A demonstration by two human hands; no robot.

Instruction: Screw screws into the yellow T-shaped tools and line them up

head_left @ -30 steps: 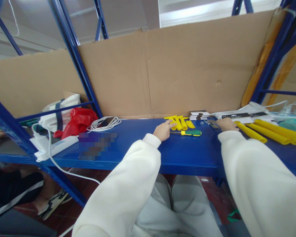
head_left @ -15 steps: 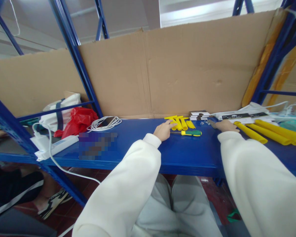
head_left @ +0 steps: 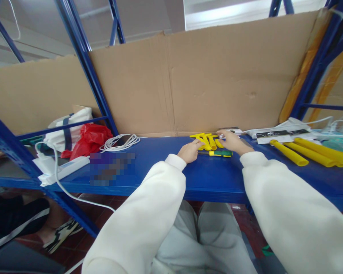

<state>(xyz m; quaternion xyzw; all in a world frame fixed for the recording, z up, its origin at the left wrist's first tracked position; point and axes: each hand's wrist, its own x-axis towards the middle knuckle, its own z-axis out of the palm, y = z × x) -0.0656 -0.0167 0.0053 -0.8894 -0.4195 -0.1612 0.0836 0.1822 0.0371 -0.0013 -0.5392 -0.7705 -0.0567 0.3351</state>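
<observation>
Several yellow plastic pieces [head_left: 208, 141], some with T-shaped ends, lie grouped on the blue shelf. My left hand [head_left: 189, 151] rests at their left side, fingers stretched out against the nearest piece. From the right, my right hand [head_left: 232, 141] reaches to the group's right edge, with thumb and fingers apart. It partly covers a small stack of dark-and-white flat packs [head_left: 233, 130] behind it. In front of the pieces lies a screwdriver [head_left: 221, 153] with a green and yellow handle, its shaft pointing left.
Long yellow tubes [head_left: 314, 154] and white packages with black labels [head_left: 273, 137] lie on the right. To the left are a coiled white cable [head_left: 120, 142], a red plastic bag [head_left: 93, 139] and a power strip [head_left: 65, 170]. Cardboard [head_left: 217, 83] stands behind. Another person's leg shows lower left.
My right hand has moved left, from a small metal object near the yellow tubes to the right edge of the yellow pieces. My left hand has stayed nearly in place.
</observation>
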